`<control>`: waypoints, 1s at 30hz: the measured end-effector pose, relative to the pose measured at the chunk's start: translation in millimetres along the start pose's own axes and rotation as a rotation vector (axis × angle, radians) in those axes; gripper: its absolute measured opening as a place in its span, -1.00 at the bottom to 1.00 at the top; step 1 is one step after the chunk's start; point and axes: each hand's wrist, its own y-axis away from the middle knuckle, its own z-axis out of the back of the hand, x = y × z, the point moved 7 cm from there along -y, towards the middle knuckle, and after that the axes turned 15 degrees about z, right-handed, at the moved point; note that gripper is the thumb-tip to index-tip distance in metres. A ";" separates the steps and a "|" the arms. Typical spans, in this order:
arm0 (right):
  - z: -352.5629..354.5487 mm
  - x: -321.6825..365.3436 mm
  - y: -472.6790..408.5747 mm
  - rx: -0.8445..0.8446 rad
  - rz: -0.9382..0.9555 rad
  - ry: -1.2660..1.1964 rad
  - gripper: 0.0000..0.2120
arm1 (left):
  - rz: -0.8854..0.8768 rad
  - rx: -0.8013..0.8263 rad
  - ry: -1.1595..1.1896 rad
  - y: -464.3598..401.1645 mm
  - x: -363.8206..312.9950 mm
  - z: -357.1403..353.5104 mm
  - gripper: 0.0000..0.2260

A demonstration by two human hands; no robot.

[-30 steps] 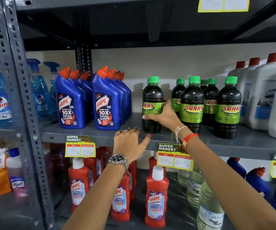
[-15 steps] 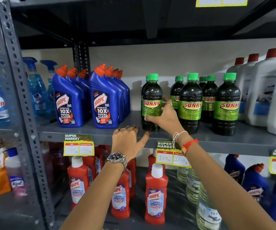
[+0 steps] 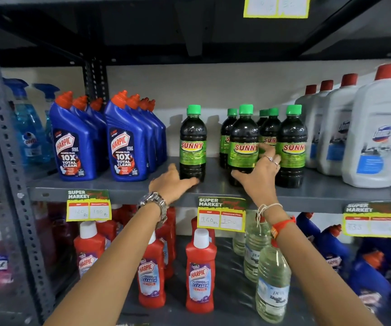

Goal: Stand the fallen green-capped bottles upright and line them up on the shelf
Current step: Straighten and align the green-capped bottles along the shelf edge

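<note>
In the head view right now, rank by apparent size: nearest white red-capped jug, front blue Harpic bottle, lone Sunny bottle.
1. White red-capped jug, though nearness inflates it.
2. Blue Harpic bottle.
3. Lone Sunny bottle, close to the Harpic.

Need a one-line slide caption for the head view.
Left hand at the base of one upright Sunny bottle, right hand on the next front bottle; none lying down.

Grey shelf bears upright green-capped bottles.

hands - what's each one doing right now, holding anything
Left hand: open, fingertips at the base of the lone Sunny bottle, not gripping.
Right hand: open, wrapped loosely around the middle front Sunny bottle; firm grip cannot be told.
</note>
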 end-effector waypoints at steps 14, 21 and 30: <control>-23.6 -18.2 -8.6 0.273 -0.250 -0.249 -0.37 | 0.049 0.095 0.223 -23.9 -3.3 -9.3 -0.23; -36.1 -19.6 -12.7 0.279 -0.243 -0.256 -0.36 | 0.049 0.087 0.158 -24.1 -3.6 -9.4 -0.31; -6.6 -15.4 -5.8 0.063 -0.077 -0.143 -0.40 | 0.002 0.044 0.040 -14.9 -2.0 -7.8 -0.29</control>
